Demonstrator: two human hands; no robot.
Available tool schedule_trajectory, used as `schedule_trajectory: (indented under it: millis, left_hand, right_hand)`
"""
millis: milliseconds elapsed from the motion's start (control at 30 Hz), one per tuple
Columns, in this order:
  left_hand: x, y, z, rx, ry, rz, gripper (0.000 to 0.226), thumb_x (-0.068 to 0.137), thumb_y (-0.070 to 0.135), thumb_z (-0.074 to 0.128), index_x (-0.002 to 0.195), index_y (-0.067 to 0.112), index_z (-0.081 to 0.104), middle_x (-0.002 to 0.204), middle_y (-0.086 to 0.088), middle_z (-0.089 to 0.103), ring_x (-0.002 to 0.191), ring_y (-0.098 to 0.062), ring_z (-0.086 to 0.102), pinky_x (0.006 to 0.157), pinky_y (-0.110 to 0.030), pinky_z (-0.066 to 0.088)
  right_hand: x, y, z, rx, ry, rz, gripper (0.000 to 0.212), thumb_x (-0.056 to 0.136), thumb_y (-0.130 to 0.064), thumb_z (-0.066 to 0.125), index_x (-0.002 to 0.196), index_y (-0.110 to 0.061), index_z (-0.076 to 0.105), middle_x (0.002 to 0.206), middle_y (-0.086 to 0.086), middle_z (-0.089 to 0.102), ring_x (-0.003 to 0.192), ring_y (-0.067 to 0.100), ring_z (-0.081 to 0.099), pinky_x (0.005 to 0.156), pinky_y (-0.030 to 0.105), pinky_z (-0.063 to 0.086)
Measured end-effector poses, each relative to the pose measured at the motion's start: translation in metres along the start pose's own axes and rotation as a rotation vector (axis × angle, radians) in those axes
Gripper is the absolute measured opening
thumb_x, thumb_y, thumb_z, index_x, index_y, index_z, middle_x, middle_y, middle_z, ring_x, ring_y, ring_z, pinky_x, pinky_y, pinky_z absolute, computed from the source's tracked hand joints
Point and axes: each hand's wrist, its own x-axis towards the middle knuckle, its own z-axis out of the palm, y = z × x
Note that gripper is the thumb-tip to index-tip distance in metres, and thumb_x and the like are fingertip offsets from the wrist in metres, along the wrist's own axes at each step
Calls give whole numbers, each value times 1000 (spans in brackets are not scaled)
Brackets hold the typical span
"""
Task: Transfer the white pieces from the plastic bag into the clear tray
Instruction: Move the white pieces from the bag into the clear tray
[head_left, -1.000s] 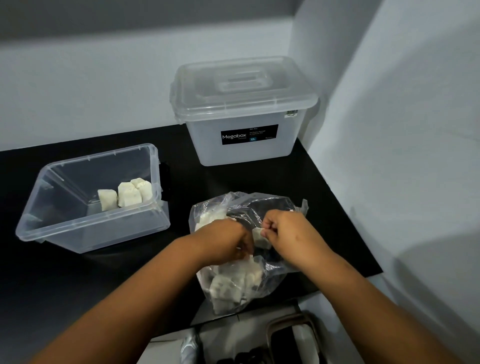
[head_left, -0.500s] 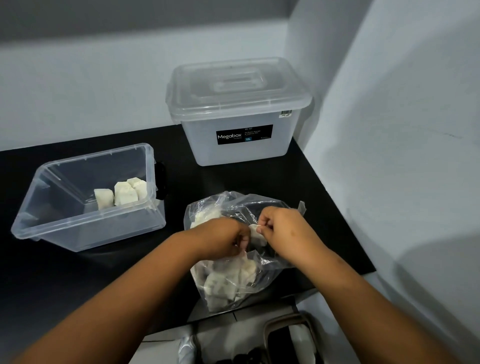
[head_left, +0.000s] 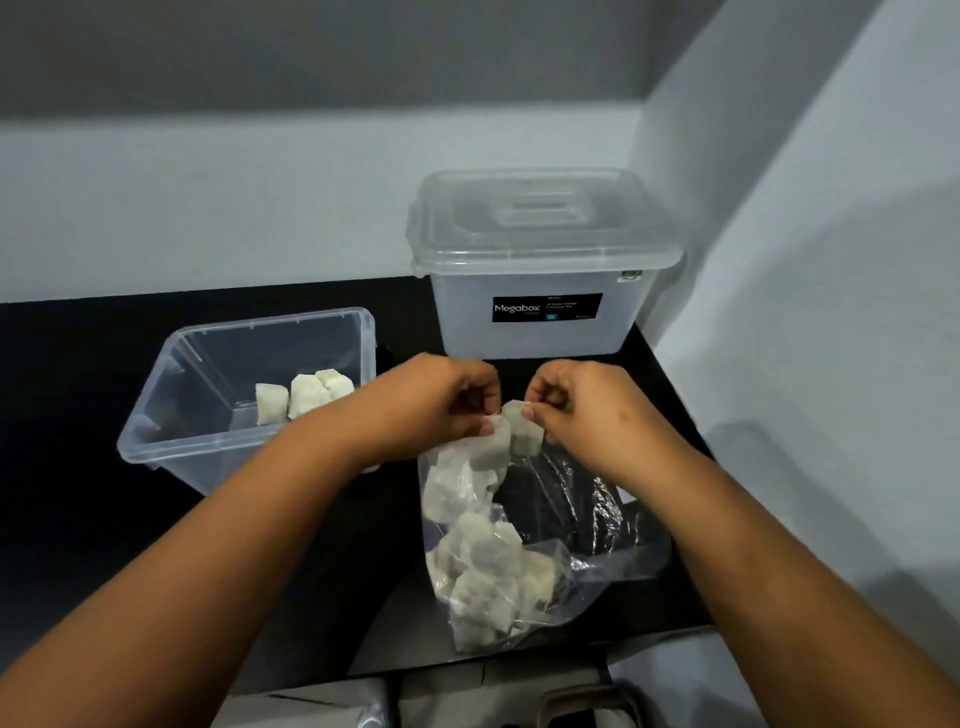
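A clear plastic bag (head_left: 587, 530) lies on the black table, with several white pieces (head_left: 483, 571) heaped in its left side. Above the bag's mouth, my left hand (head_left: 441, 400) pinches one white piece (head_left: 493, 447) and my right hand (head_left: 576, 410) pinches another white piece (head_left: 524, 431); the two pieces touch each other. The clear tray (head_left: 156, 441) sits to the left, holding three white pieces (head_left: 304, 397) near its right wall. My left forearm crosses in front of the tray's near right corner.
A lidded translucent storage box (head_left: 540, 265) labelled Megabox stands at the back, just behind my hands. Grey walls close in at the back and right. The black table (head_left: 78, 545) ends near my body, where a dark-rimmed object (head_left: 587, 706) shows.
Both hands have risen out of the bag, lifting two joined white pieces above its mouth. The bag has slumped flatter on the table. The camera has tilted, shifting the scene lower in view.
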Motion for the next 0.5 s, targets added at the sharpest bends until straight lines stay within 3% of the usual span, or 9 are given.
schedule_trajectory:
  millis: [167,267,500]
  left_hand:
    - [-21,-27,-54,34,114,-49,16,84,25,72,99,27,71,88,15,69,78,8,61,68,-5,45]
    - [-39,-55,-85,22,153,-97,11,84,27,72,95,29,71,87,14,70,79,3,63,71,-15,50]
    - [-89,-139,-145,106,241,-224,12,84,28,72,96,26,71,87,12,69,82,-2,64,77,-23,53]
  right_hand:
    - [36,-44,-2,18,-40,-98,6,87,-24,69,82,-23,66,71,-6,66,71,12,67,72,33,56]
    - [59,-76,9,3,-33,-144,10,86,-24,70,77,-26,64,70,-5,67,69,12,68,71,33,56]
    - [119,-149,61,21,-139,-212,8,87,-23,69,81,-20,65,72,-1,70,72,16,70,73,35,57]
